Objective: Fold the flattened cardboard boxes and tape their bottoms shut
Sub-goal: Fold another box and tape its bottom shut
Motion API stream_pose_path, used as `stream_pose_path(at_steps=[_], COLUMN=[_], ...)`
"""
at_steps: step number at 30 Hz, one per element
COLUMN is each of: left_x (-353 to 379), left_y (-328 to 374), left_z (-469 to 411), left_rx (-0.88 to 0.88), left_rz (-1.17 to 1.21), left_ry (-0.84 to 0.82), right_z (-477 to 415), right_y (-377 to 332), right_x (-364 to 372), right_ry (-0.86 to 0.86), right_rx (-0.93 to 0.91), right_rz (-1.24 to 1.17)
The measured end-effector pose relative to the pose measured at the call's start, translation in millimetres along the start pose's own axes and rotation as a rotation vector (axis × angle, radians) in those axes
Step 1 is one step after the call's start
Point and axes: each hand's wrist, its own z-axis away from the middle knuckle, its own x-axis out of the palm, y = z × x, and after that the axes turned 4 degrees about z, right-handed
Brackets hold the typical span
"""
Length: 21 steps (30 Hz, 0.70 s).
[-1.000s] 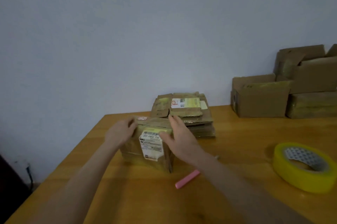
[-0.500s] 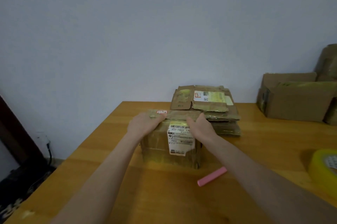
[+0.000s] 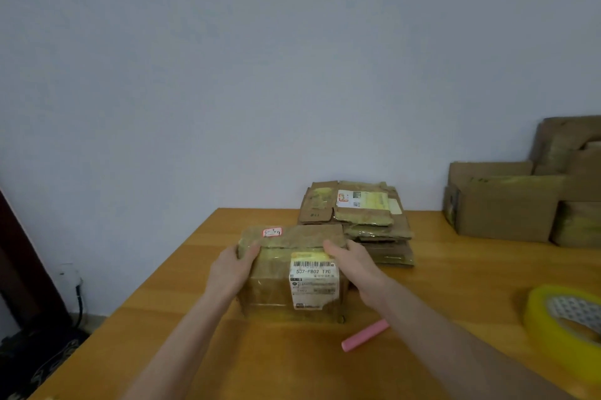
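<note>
A small brown cardboard box (image 3: 279, 282) stands on the wooden table (image 3: 292, 364), a white shipping label on its near face and a red-edged sticker on top. My left hand (image 3: 232, 269) presses its left side, thumb over the top edge. My right hand (image 3: 354, 266) clasps its right side, fingers on the top flap. Behind it lies a stack of flattened cardboard boxes (image 3: 357, 217). A yellow tape roll (image 3: 566, 321) lies at the right edge.
A pink pen-like stick (image 3: 366, 334) lies on the table just right of the box. Several assembled boxes (image 3: 507, 204) are piled at the back right against the wall. The table's left edge drops to the floor, where a cable (image 3: 78, 299) hangs.
My hands have slid from the box's top to its two sides. The view has swung left, so the tape roll now sits at the right edge.
</note>
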Motion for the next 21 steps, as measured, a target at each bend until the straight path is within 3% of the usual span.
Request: stream_pose_path(at_steps=[5,9,16,21], left_x=[-23,-6,116,218], left_y=[40,102,197,270], left_z=[47,69,41,6], left_rx=[0.258,0.428,0.441,0.537], left_rz=[0.212,0.483,0.639,0.616], left_ry=[0.167,0.213,-0.050,-0.257], right_z=[25,35,7,-21], right_y=[-23,-48,-41,-44], right_x=[-29,-83,-203,-280], right_ry=[0.049,0.300,0.619,0.860], right_rx=[-0.211,-0.328,-0.416,-0.405], right_rz=[-0.059,0.050,-0.167,-0.147])
